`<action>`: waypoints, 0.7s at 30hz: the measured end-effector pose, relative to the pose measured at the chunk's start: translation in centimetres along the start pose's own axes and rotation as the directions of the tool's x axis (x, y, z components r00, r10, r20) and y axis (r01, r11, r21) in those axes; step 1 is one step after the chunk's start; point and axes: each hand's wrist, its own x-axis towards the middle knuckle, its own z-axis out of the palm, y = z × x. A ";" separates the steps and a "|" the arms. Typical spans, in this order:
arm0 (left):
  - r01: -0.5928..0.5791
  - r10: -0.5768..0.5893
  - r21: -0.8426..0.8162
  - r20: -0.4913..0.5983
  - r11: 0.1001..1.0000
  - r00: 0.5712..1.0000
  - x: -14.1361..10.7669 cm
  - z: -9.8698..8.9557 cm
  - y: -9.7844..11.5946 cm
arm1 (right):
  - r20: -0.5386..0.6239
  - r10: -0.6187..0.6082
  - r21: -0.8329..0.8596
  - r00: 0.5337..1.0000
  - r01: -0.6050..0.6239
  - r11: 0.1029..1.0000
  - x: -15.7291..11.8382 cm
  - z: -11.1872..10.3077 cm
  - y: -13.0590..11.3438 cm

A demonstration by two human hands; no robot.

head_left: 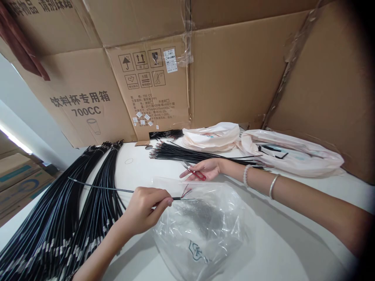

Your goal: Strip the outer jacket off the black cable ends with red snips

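Observation:
My left hand [150, 207] pinches a black cable [108, 188] near its stripped end, where thin coloured wires [185, 192] and a pale strand fan out to the right. The cable's other end reaches left over the black bundles. Just beyond, my right hand [202, 170] holds small red-handled scissors [198, 173], their blades pointing up and left, apart from the cable. Below both hands lies a clear plastic bag [225, 230] with a dark, fine mass of clippings inside.
Large bundles of black cables [96, 195] cover the left side. More black cables [178, 153] lie behind my right hand. White plastic bags [293, 152] sit at the back right. Cardboard walls [234, 70] close off the back of the white table [131, 164].

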 end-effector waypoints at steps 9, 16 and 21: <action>-0.012 0.012 -0.005 -0.002 1.000 1.000 0.0 -0.1 0.0 | 0.009 -0.015 0.010 1.000 0.015 1.000 0.9 -0.5 -1.6; -0.003 0.003 -0.009 0.004 1.000 1.000 -0.2 -0.1 0.0 | -0.043 0.010 -0.001 0.999 -0.010 1.000 3.0 -0.9 -2.7; -0.005 0.005 -0.024 0.001 1.000 1.000 0.0 -0.1 -0.1 | -0.077 0.039 0.013 0.996 -0.038 0.999 3.8 -1.2 -3.1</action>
